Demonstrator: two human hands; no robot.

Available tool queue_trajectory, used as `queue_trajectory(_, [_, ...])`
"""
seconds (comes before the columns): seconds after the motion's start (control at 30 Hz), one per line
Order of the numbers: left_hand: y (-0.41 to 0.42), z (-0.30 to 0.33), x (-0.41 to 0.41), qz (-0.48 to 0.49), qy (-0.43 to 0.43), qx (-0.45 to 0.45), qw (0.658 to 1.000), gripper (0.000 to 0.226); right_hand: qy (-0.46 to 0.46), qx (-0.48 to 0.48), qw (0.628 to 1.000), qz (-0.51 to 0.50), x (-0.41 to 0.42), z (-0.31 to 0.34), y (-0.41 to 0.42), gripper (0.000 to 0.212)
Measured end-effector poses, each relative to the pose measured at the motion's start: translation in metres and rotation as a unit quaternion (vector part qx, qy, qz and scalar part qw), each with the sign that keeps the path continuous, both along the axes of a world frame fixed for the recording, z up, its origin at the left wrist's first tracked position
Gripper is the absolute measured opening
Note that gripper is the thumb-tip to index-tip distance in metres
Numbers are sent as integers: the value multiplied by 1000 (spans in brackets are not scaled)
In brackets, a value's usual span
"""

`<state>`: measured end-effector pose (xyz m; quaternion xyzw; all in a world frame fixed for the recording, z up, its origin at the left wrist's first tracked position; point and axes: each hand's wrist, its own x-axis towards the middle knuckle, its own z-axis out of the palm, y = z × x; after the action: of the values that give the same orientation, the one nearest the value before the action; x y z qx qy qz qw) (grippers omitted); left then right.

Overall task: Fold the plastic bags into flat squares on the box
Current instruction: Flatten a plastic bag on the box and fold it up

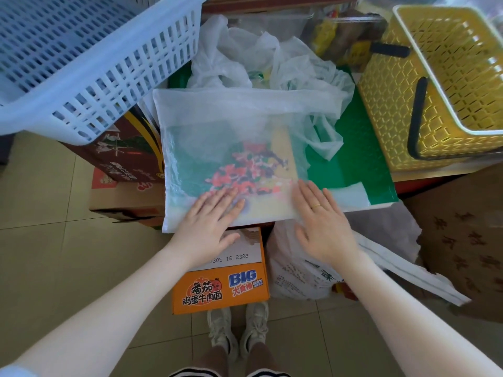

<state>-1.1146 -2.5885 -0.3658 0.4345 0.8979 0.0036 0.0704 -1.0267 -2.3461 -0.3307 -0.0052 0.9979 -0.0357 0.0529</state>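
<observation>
Plastic bag [231, 131] under flat hands [268, 221]

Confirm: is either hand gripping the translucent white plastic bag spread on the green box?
No. The left hand and right hand lie flat on the translucent white plastic bag, fingers straight, pressing its near edge.

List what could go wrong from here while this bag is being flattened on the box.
1. The spread bag overhangs the near-left edge of the green box; a fold there lacks support and may crease crookedly.
2. Both the left hand and the right hand press only the near edge, so the far part could trap air or slide.
3. The crumpled bags behind touch the far edge and may get caught in a fold.
</observation>
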Motion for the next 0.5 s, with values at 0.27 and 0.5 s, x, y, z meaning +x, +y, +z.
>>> queue_trajectory(0.27, [-8, 4, 1, 102, -16, 26, 994, 90, -23, 9, 997, 67, -21, -27, -51, 70])
queue_trajectory(0.5, [-52, 10, -6, 95, 0, 37, 995, 81, -32, 7, 999, -36, -5, -26, -11, 70])
